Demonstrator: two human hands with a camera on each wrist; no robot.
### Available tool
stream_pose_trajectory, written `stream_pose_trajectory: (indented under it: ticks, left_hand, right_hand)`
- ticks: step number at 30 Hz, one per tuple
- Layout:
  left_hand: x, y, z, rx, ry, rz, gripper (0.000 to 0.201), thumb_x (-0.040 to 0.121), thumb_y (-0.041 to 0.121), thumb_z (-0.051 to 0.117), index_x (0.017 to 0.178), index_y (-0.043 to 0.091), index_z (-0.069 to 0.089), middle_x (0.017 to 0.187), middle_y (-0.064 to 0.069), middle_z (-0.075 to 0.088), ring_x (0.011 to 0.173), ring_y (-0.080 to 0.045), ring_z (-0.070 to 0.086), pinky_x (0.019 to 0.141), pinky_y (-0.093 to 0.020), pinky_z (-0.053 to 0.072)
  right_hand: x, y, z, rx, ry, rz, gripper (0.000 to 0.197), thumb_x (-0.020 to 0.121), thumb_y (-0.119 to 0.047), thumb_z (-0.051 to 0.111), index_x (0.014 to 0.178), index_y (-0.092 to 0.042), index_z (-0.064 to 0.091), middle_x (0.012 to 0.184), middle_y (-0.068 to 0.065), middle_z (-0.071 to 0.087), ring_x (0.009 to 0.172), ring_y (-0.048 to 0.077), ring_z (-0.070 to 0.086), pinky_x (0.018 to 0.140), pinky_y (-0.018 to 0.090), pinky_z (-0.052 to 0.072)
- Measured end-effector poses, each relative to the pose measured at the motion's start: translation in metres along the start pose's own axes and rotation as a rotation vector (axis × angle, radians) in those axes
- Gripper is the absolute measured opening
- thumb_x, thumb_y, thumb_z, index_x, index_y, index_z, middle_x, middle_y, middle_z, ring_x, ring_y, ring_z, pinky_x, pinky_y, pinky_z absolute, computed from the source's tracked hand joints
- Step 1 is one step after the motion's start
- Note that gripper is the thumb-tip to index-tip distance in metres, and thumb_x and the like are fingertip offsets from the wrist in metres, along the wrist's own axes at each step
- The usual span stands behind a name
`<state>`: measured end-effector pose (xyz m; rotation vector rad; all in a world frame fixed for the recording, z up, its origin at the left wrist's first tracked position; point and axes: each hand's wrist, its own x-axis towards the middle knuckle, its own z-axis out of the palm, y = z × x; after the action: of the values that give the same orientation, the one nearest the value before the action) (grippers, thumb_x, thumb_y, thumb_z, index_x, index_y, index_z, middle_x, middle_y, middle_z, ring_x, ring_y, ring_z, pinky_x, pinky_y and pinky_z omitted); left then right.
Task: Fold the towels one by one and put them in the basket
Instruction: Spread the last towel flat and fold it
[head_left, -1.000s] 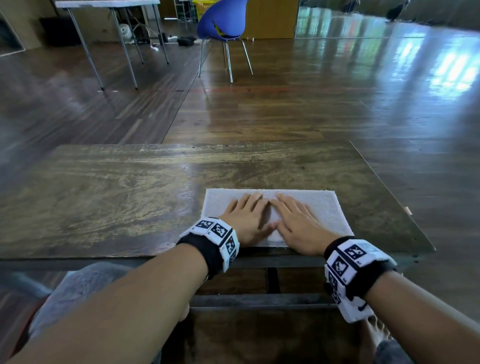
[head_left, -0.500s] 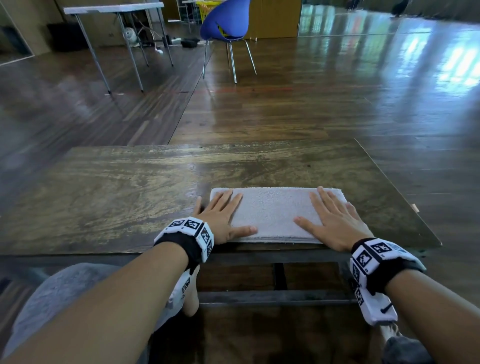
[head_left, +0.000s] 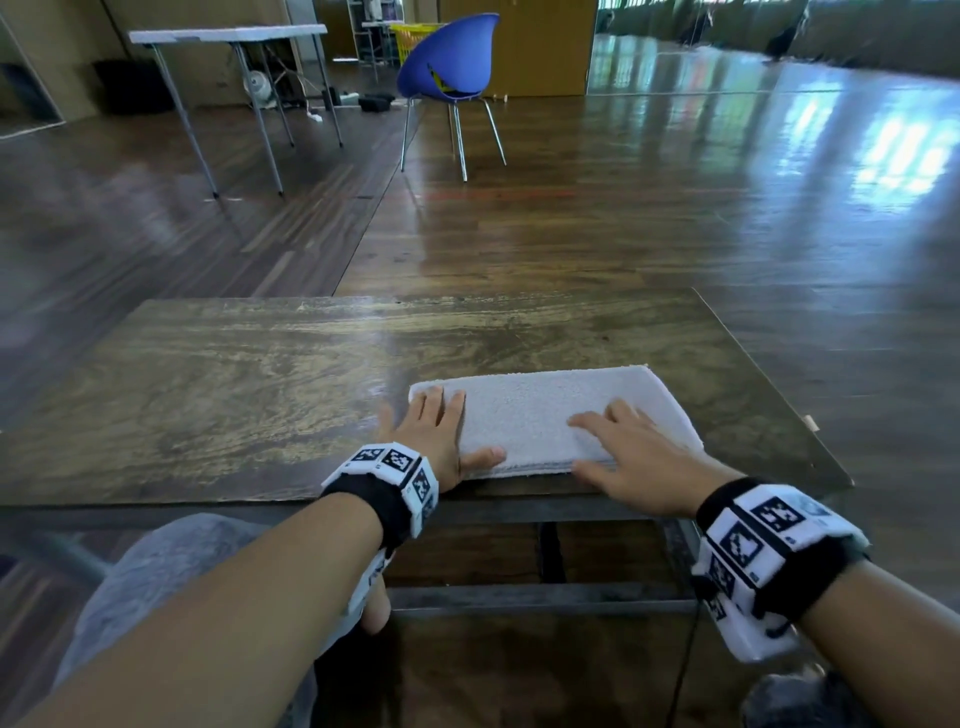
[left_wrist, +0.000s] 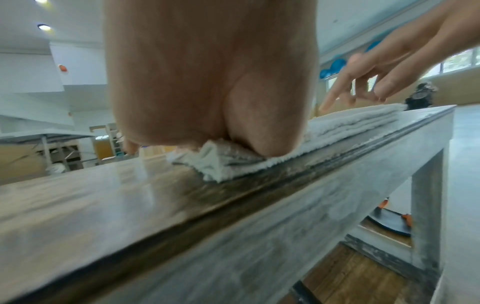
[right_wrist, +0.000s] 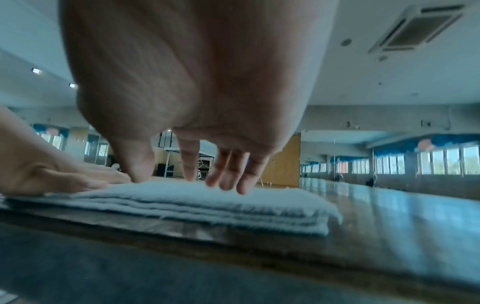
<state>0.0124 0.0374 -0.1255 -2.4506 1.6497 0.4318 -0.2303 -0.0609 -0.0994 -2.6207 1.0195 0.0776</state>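
Observation:
A white towel (head_left: 545, 410), folded into a thick rectangle of several layers, lies flat near the front right of the wooden table (head_left: 260, 389). My left hand (head_left: 436, 431) rests flat on the towel's left end, its thumb along the near edge. In the left wrist view the palm (left_wrist: 207, 82) presses that end of the towel (left_wrist: 350, 123) down. My right hand (head_left: 623, 452) lies spread over the near right part. In the right wrist view its thumb and fingertips (right_wrist: 226, 176) just touch the towel's top (right_wrist: 207, 205). No basket shows near the table.
The table's right edge (head_left: 769, 379) runs close beside the towel, and the near edge sits just under my wrists. A blue chair (head_left: 452, 67) and a white folding table (head_left: 228, 36) stand far back on the wood floor. Something yellow (head_left: 410, 36) stands behind the chair.
Both hands have slid apart from the towel's middle toward its ends. The left now stays at the left end; the right has drawn back a little from the right end.

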Motion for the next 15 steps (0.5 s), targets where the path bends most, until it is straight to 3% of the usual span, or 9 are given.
stream_pose_trajectory:
  ticks: [2, 4, 5, 7, 9, 10, 12, 15]
  left_hand:
    - [-0.006, 0.016, -0.008, -0.02, 0.063, -0.037, 0.105, 0.077, 0.089, 0.018, 0.153, 0.017, 0.02, 0.162, -0.009, 0.017, 0.149, -0.029, 0.015, 0.115, -0.06, 0.01]
    - [-0.009, 0.032, -0.017, -0.038, 0.122, -0.078, 0.098, 0.077, 0.089, 0.02, 0.131, 0.015, 0.053, 0.145, -0.014, 0.042, 0.134, -0.033, 0.036, 0.109, -0.054, 0.023]
    - [-0.01, 0.038, -0.021, -0.036, 0.125, -0.068, 0.09, 0.08, 0.086, 0.023, 0.119, 0.015, 0.061, 0.138, -0.015, 0.048, 0.127, -0.033, 0.042, 0.106, -0.052, 0.025]
    - [-0.01, 0.046, -0.025, -0.068, 0.112, -0.004, 0.064, 0.087, 0.072, 0.036, 0.094, 0.016, 0.066, 0.121, -0.012, 0.057, 0.107, -0.031, 0.052, 0.101, -0.051, 0.03]
    - [-0.011, 0.05, -0.027, -0.178, 0.097, 0.053, 0.043, 0.088, 0.055, 0.047, 0.076, 0.016, 0.06, 0.097, -0.008, 0.063, 0.086, -0.027, 0.056, 0.089, -0.046, 0.041]
    - [-0.011, 0.051, -0.026, -0.245, 0.082, 0.07, 0.038, 0.088, 0.049, 0.05, 0.077, 0.014, 0.062, 0.094, -0.007, 0.062, 0.087, -0.028, 0.057, 0.086, -0.043, 0.046]
    - [-0.012, 0.052, -0.025, -0.331, 0.066, 0.088, 0.028, 0.09, 0.042, 0.054, 0.092, 0.018, 0.068, 0.106, -0.007, 0.057, 0.1, -0.029, 0.054, 0.088, -0.044, 0.05]
    - [-0.013, 0.048, -0.023, -0.371, 0.064, 0.127, 0.017, 0.09, 0.029, 0.053, 0.099, 0.023, 0.067, 0.104, -0.004, 0.061, 0.096, -0.028, 0.059, 0.083, -0.044, 0.054]
  right_hand:
    - [-0.002, -0.002, 0.007, -0.002, -0.085, 0.016, 0.067, 0.096, -0.053, 0.053, 0.153, -0.033, 0.025, 0.127, -0.005, 0.032, 0.126, 0.018, 0.039, 0.109, 0.04, 0.04]
    - [-0.002, 0.001, 0.01, -0.081, -0.042, 0.057, 0.072, 0.095, -0.052, 0.054, 0.155, -0.03, 0.022, 0.146, 0.002, 0.027, 0.137, 0.022, 0.034, 0.112, 0.041, 0.038]
    - [-0.003, 0.003, 0.009, -0.107, -0.011, 0.095, 0.073, 0.095, -0.053, 0.054, 0.156, -0.029, 0.021, 0.154, 0.006, 0.021, 0.143, 0.026, 0.028, 0.116, 0.042, 0.034]
    - [-0.004, 0.008, 0.008, -0.121, 0.019, 0.137, 0.08, 0.093, -0.055, 0.054, 0.157, -0.026, 0.015, 0.163, 0.008, 0.004, 0.152, 0.03, 0.008, 0.122, 0.045, 0.022]
    - [-0.006, 0.012, 0.009, -0.139, 0.009, 0.059, 0.094, 0.087, -0.055, 0.06, 0.159, -0.026, 0.006, 0.165, 0.006, -0.007, 0.153, 0.027, -0.006, 0.124, 0.044, 0.012]
    - [-0.008, 0.013, 0.011, -0.16, -0.017, -0.009, 0.104, 0.083, -0.055, 0.065, 0.159, -0.028, -0.001, 0.164, 0.003, -0.01, 0.153, 0.025, -0.008, 0.124, 0.043, 0.009]
    - [-0.012, 0.013, 0.02, -0.226, -0.065, -0.108, 0.122, 0.073, -0.054, 0.073, 0.157, -0.033, -0.013, 0.161, -0.003, -0.012, 0.152, 0.022, -0.008, 0.124, 0.042, 0.006]
    - [-0.018, 0.013, 0.038, -0.37, 0.011, -0.174, 0.125, 0.074, -0.042, 0.077, 0.154, -0.033, -0.019, 0.161, 0.002, -0.007, 0.151, 0.024, 0.001, 0.124, 0.039, 0.011]
